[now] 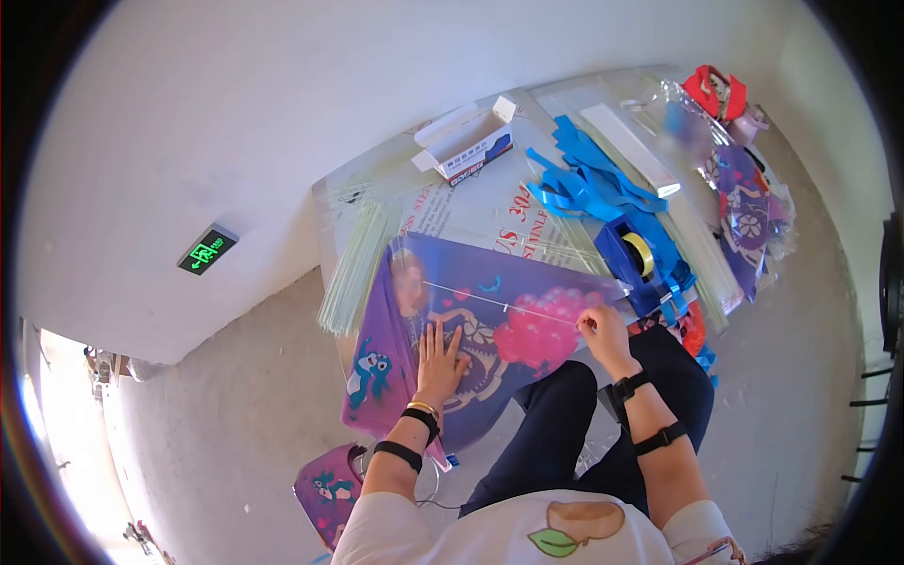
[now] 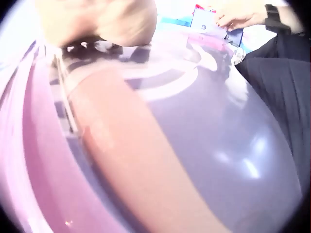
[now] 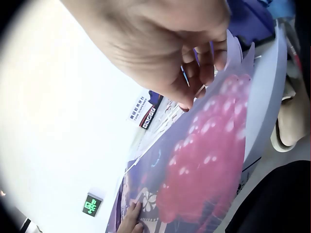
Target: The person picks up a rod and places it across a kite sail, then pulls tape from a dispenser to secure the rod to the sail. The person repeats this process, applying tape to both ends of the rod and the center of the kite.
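A purple printed plastic sheet (image 1: 480,259) with a pink balloon-like cluster (image 3: 204,155) lies across the table's near side. My left hand (image 1: 438,363) rests on it, fingers extended and palm down; in the left wrist view that hand (image 2: 99,19) is blurred at the top. My right hand (image 1: 605,337) pinches the right end of a thin white line (image 1: 461,294), which stretches over the sheet with a small white piece near its middle. The right wrist view shows the right hand (image 3: 170,43) with thumb and index fingertip together above the sheet's edge.
Right of the sheet stands a blue tape dispenser (image 1: 626,264), with blue strips (image 1: 593,174) behind it. An open box (image 1: 466,146) is at the back. Clear thin strips (image 1: 358,268) lie left. More printed sheets (image 1: 744,212) lie far right; a printed piece (image 1: 330,490) is low left.
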`<state>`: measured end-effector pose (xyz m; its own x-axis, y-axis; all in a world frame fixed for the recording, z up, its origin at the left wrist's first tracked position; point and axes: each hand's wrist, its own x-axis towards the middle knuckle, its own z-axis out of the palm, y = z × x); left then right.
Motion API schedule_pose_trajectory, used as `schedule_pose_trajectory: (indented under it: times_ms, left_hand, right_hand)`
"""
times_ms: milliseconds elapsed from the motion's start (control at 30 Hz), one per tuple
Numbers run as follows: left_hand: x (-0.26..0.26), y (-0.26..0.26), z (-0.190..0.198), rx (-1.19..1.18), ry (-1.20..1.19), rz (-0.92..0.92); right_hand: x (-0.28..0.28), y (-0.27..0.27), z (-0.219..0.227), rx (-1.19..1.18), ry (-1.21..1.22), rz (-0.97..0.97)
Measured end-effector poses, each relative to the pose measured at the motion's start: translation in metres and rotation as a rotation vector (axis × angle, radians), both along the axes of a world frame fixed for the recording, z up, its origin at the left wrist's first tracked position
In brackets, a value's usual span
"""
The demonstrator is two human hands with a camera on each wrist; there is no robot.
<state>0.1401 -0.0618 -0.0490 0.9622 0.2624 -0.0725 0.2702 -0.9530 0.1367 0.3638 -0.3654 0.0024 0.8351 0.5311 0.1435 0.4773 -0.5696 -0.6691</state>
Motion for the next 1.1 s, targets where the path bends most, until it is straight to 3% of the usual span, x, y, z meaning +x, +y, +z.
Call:
schedule_pose_trajectory:
  times_ms: [167, 233, 367, 567, 1100]
  left_hand:
    - [0.016, -0.008, 0.030, -0.003, 0.006, 0.038]
    - [0.038, -0.008, 0.040, -0.124, -0.152, -0.016]
    - [0.095, -0.008, 0.034, -0.233, -0.242, -0.048]
    - [0.129, 0.002, 0.001, -0.074, -0.255, -0.019]
    - [0.145, -0.003, -0.005, 0.090, -0.184, 0.075]
  right_hand:
    - [0.026, 0.019, -0.028, -0.042, 0.022, -0.051]
    - [0.034, 0.022, -0.036, -0.076, 0.032, -0.074]
    - [0.050, 0.025, -0.044, -0.064, 0.011, -0.089]
    - [0.060, 0.017, -0.046, -0.036, -0.036, -0.105]
    - [0.072, 0.011, -0.044, -0.082, -0.102, -0.097]
